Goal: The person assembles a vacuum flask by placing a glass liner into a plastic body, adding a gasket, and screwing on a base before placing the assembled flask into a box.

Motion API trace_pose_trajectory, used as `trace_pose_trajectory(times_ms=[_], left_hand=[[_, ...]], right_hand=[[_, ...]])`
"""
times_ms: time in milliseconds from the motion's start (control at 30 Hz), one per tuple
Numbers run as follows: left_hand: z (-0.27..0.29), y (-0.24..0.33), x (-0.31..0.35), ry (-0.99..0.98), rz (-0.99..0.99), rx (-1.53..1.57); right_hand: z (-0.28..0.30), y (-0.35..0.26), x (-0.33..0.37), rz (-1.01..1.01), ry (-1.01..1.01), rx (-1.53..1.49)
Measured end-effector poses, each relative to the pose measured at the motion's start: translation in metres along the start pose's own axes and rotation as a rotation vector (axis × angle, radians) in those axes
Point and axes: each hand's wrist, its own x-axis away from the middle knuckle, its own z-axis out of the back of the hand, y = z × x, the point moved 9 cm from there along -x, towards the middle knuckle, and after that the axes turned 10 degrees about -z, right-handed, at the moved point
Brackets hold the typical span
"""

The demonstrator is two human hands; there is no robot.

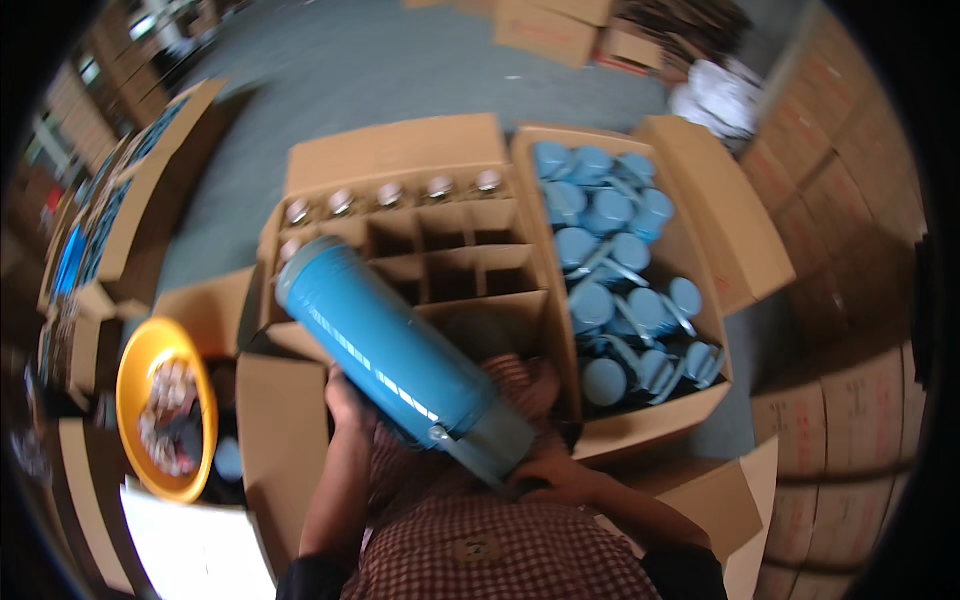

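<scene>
A large blue thermos flask point(385, 340) lies tilted across the front of my body, its far end up to the left and its darker end down to the right. My left hand point(348, 402) is wrapped round its underside near the middle, with most fingers hidden behind it. At the lower end, my right hand point(555, 476) grips the darker part beside a pale handle strip. Behind the flask stands a divided carton point(400, 150), with silver-topped pieces point(390, 193) in its far row of cells. Several other cells there show no piece.
On the right, an open carton point(640, 425) holds several blue thermos parts point(610, 212) with handles. A yellow basin point(208, 400) of small pieces sits at left, above a white sheet point(195, 545). Stacked cartons point(835, 420) line the right side; more boxes point(545, 30) stand far back.
</scene>
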Motion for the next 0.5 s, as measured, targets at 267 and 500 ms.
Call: trace_pose_trajectory(times_ms=[267,500], left_hand=[[-0.183,-0.026,0.064,-0.812,0.047,-0.299],[-0.159,-0.057,0.038,-0.789,-0.022,-0.559]], right_hand=[[0.16,0.026,0.12,0.17,1.253,-0.749],[0.243,0.017,0.225,-0.11,1.677,-0.29]])
